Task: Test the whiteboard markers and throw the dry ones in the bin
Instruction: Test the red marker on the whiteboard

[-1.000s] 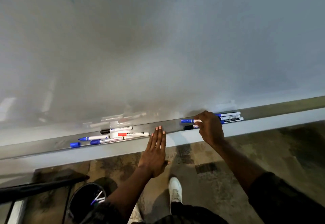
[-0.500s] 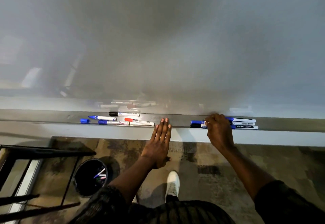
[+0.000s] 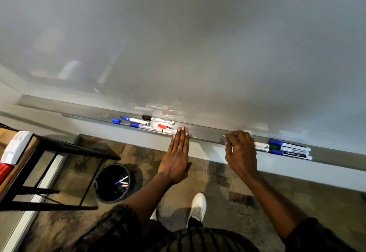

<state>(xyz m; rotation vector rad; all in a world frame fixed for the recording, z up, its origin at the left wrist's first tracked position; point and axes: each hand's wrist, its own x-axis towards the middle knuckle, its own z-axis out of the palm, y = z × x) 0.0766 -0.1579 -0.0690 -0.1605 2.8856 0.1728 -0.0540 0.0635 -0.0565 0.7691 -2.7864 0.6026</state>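
The whiteboard [image 3: 198, 44] fills the upper view, and its grey tray ledge [image 3: 206, 132] runs below it. My right hand [image 3: 240, 152] is shut on a marker [image 3: 261, 146] at the ledge. Its white barrel shows to the right of my fingers and a blurred dark end to the left. Three capped markers [image 3: 289, 149], blue and green, lie just right of that hand. My left hand [image 3: 177, 156] is flat and open, its fingertips at the ledge beside a red-capped marker [image 3: 167, 127]. Further left lie blue markers [image 3: 136, 121], a black-capped marker [image 3: 158, 118] and a loose blue cap [image 3: 116, 120].
A black bin [image 3: 103, 198] stands on the floor at lower left with a few markers inside. A black metal-framed table [image 3: 65, 147] stands left of the bin. My white shoe [image 3: 198, 206] is on the patterned carpet below the ledge.
The view has swung, so the ledge now slopes down to the right. My right hand has stayed closed on a marker by the right group. My left hand stays flat at the ledge.
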